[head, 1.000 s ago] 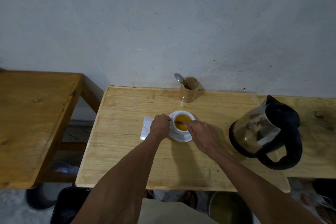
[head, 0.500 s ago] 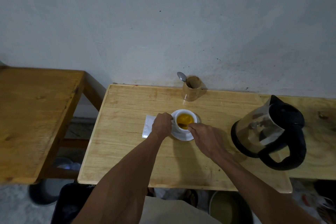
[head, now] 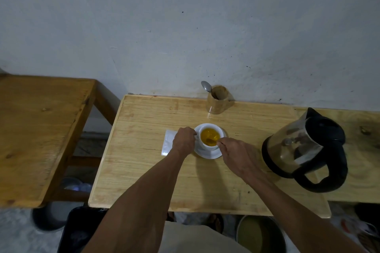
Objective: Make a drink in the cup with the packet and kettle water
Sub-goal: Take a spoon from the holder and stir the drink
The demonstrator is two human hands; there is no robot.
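A white cup [head: 206, 145] full of yellow-orange drink stands on a white saucer [head: 207, 153] in the middle of the light wooden table [head: 144, 170]. My left hand [head: 183, 141] grips the cup at its left side, where the handle is hidden. My right hand [head: 236, 156] pinches a spoon [head: 211, 141] whose bowl is dipped in the drink. A white packet [head: 168, 144] lies flat just left of the cup, partly under my left hand. The glass kettle [head: 304, 152] with black lid and handle stands at the right.
A wooden holder [head: 218, 99] with a metal spoon [head: 206, 86] stands against the wall behind the cup. A darker wooden table [head: 37, 129] is at the left, with a gap between. Buckets and containers sit on the floor below.
The spoon has shifted inside the cup as my right hand moves it around. My left hand stays on the cup. The view has drifted slightly.
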